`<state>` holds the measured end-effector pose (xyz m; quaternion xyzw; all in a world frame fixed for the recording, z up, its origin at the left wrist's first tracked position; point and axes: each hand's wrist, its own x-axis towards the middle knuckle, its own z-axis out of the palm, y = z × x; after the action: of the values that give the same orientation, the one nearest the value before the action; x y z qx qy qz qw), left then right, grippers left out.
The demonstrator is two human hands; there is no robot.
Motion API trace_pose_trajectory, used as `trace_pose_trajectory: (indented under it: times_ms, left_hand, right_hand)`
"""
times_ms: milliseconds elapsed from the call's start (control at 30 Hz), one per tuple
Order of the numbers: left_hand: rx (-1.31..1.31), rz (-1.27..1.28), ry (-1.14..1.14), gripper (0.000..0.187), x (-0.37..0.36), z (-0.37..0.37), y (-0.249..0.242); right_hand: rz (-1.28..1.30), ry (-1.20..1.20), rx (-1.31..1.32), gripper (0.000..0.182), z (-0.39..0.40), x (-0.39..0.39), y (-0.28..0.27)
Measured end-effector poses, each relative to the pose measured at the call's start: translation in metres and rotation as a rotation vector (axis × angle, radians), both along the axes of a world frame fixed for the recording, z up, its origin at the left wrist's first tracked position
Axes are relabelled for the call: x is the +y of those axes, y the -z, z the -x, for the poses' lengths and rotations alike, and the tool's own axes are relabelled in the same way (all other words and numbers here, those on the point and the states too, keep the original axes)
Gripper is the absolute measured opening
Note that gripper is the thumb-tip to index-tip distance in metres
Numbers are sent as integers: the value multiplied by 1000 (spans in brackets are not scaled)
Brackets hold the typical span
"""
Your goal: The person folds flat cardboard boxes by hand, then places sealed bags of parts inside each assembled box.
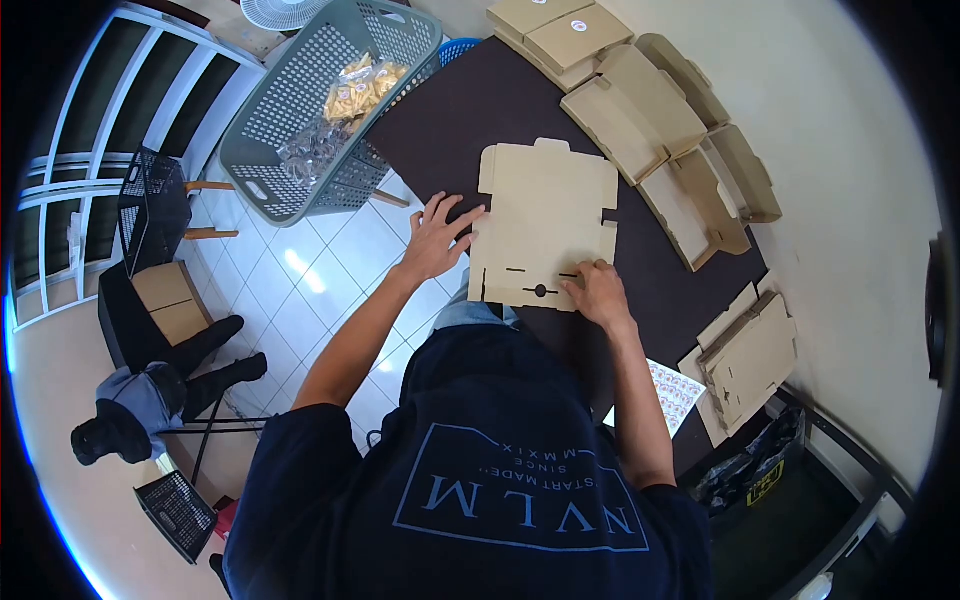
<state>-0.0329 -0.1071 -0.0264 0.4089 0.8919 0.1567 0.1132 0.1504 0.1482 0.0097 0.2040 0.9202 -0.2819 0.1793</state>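
Note:
A flat, unfolded cardboard box blank (545,215) lies on the dark table (440,120), its slotted end with a round hole toward my body. My left hand (436,238) is at the blank's left edge, fingers spread, fingertips near or on the cardboard. On the lower right part of the blank rests my right hand (598,292), its fingers bent and close together by a slot. Whether they pinch the cardboard is hard to make out.
Open boxes (640,115) and closed boxes (565,35) line the table's far right side. Flat blanks (750,360) and a sticker sheet (675,395) lie at right. A green basket (290,110) with bagged items stands at left. Black crates (155,210) are further left.

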Motion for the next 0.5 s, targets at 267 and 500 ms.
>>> trace_pose_trajectory:
  times_ms: [267, 500]
  left_hand:
    - [-176, -117, 49, 53, -35, -53, 2]
    - [-287, -347, -67, 26, -30, -46, 22]
  right_hand:
    - [-1, 8, 10, 36, 0, 0, 2]
    - [14, 17, 4, 36, 0, 2, 7]
